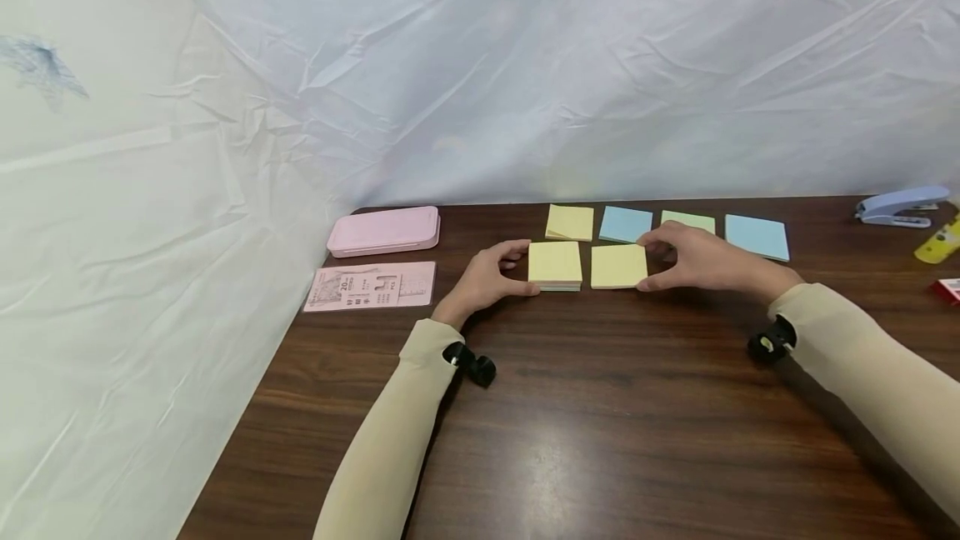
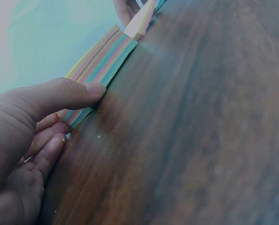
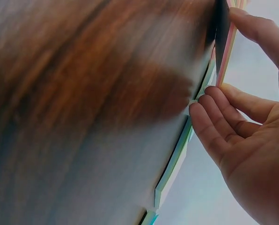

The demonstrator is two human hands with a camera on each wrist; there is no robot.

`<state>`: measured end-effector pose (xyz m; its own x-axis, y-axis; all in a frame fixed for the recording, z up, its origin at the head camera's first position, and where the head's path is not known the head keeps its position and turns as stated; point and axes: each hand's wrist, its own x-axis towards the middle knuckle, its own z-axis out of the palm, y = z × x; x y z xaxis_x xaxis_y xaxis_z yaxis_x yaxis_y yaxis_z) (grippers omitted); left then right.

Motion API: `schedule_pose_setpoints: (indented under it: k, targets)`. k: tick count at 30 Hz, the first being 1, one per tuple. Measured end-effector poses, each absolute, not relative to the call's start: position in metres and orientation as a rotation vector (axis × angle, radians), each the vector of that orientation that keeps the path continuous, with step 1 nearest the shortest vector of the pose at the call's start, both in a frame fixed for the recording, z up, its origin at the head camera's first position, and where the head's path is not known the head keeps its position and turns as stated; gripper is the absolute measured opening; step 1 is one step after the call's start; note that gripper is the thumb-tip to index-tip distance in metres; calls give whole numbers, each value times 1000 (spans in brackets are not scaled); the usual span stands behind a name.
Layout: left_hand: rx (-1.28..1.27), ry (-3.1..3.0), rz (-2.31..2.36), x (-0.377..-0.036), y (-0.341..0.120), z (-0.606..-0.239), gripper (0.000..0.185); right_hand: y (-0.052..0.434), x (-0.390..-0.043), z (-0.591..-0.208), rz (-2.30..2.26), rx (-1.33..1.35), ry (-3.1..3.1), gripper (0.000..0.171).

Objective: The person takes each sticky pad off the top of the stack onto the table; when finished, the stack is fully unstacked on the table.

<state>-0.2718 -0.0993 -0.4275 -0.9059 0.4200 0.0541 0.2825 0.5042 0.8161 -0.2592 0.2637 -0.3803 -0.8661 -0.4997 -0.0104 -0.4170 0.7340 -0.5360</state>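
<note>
On the dark wooden table (image 1: pixel 600 407) my left hand (image 1: pixel 517 269) grips the left side of a thick yellow-topped sticky note pad (image 1: pixel 555 265). In the left wrist view the left hand (image 2: pixel 78 110) has its thumb on the pad's striped multi-colour edge (image 2: pixel 102 58), with the fingers curled behind it. Just to the right, my right hand (image 1: pixel 651 263) pinches a thinner yellow pad (image 1: pixel 617 267) by its right side, thumb in front and fingers behind. The two pads lie side by side, a narrow gap between them. The right wrist view shows this right hand (image 3: pixel 219 61) at the thin pad's edge (image 3: pixel 222 70).
Behind the hands runs a row of pads: yellow (image 1: pixel 570 222), blue (image 1: pixel 626 225), green (image 1: pixel 693 221) partly hidden, and blue (image 1: pixel 757 237). At the left are a pink case (image 1: pixel 384 231) and a pink card (image 1: pixel 371 286). A blue stapler (image 1: pixel 900 205) lies far right. A white sheet backs the table.
</note>
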Motion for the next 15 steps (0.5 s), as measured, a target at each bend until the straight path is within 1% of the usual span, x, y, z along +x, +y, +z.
schedule_pose_setpoints:
  k: [6,15]
  targets:
    - [605,2591,1359,-271,-99,-426,80,262,-261,-381,-777,-728,2767,81]
    - [608,2589,1361,-270,-99,-426,80,261,-264,-381,-710,-778,2762,84]
